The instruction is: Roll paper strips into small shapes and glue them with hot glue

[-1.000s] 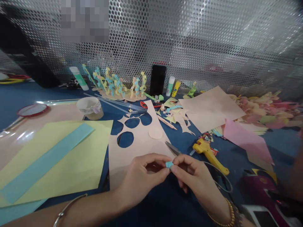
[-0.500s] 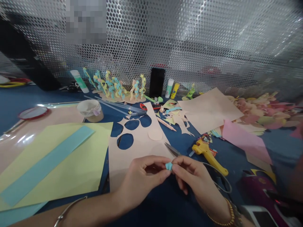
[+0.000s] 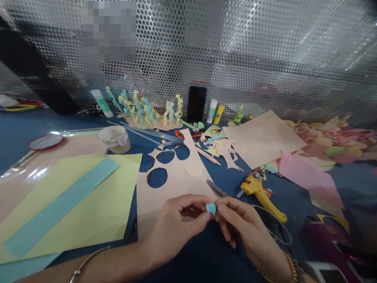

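A small light-blue folded paper star (image 3: 211,208), five-sided in outline, is pinched between the thumb and index finger of my left hand (image 3: 179,220). From the other side my right hand (image 3: 243,224) has its thumb and fingertips closed at the star's right edge. Just beyond my fingers, the blades of scissors (image 3: 216,188) lie partly hidden by my right hand. Under and behind my left hand lies a pale pink sheet (image 3: 173,196) with round holes cut from it. A loose pink paper disc (image 3: 194,169) rests on that sheet.
Left, a blue strip (image 3: 64,204) crosses a yellow-green sheet (image 3: 118,212), near a white cup (image 3: 114,139). Right, a yellow glue gun (image 3: 262,196) trails its cord. Behind stand twisted paper strands (image 3: 144,108), a phone (image 3: 196,104) and glue sticks (image 3: 212,111).
Between my fingers the blue star has turned slightly and shows a wider, flatter face. My right fingertips have eased a little to the right. The whole view has shifted slightly.
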The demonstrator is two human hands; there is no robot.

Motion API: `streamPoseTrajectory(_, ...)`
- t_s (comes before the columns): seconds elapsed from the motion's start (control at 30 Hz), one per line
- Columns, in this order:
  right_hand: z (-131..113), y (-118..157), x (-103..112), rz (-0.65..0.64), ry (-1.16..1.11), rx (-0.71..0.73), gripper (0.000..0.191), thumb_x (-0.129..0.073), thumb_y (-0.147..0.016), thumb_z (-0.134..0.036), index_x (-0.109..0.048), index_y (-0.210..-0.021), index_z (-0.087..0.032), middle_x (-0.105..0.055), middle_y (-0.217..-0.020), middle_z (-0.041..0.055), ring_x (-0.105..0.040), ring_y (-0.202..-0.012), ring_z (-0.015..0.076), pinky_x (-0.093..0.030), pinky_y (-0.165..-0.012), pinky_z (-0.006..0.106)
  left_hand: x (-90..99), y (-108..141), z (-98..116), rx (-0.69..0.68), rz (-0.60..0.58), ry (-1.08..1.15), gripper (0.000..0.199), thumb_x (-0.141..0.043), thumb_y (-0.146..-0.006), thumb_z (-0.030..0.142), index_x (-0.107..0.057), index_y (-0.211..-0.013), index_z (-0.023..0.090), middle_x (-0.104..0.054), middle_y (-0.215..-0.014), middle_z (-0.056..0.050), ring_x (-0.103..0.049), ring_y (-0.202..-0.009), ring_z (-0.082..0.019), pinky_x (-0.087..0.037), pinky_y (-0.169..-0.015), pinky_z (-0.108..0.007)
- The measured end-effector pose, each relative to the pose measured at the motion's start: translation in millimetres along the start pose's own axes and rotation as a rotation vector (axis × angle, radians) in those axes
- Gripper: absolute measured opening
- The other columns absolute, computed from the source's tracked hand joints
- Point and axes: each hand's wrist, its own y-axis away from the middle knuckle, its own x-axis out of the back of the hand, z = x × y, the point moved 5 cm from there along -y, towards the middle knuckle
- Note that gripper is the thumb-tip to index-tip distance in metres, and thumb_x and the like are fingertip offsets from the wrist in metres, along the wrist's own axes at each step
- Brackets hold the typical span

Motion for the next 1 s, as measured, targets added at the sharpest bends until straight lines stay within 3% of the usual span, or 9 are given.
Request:
streamPoseTrajectory(0.1, -0.3, 1.4, 0.4, -0.009, -0.016, -0.007, 0.039, -0.053, -0.087, -0.050, -0.058, -0.072, -0.015, -0.046, -0.045, -0.0058, -0.039, -0.037, 0.0049, -0.031, -0.035, 0.013, -1.3, 0.2, 1.2, 0.000, -0.001, -0.035, 0.016, -0.065, -0.077, 0.019, -0.073, -0.090, 0.021, -0.072, -0.078, -0.001, -0.066, -0.072, -0.015, -0.054, -0.070, -0.022)
streamPoseTrajectory(0.3, -2.3, 3.5, 1.9, 0.003, 0.039, -0.027, 0.030, -0.069, -0.075, -0.044, -0.058, -0.081, -0.017, -0.046, -0.048, -0.0074, -0.041, -0.039, 0.0056, -0.034, -0.034, 0.013, -3.5, 3.5, 8.2, -0.055, 0.015, -0.122, 0.020, -0.065, -0.074, 0.013, -0.074, -0.089, 0.023, -0.072, -0.078, 0.000, -0.065, -0.069, -0.013, -0.054, -0.068, -0.020)
streamPoseTrajectory(1.0, -2.9, 0.9, 5.0, 0.047, 0.133, -0.021, 0.020, -0.069, -0.074, -0.034, -0.062, -0.072, -0.015, -0.048, -0.049, -0.0064, -0.042, -0.038, 0.0048, -0.035, -0.033, 0.014, -3.2, 2.7, 8.5, -0.072, -0.011, -0.165, 0.019, -0.064, -0.074, 0.013, -0.073, -0.089, 0.021, -0.072, -0.079, -0.001, -0.066, -0.070, -0.014, -0.054, -0.067, -0.021)
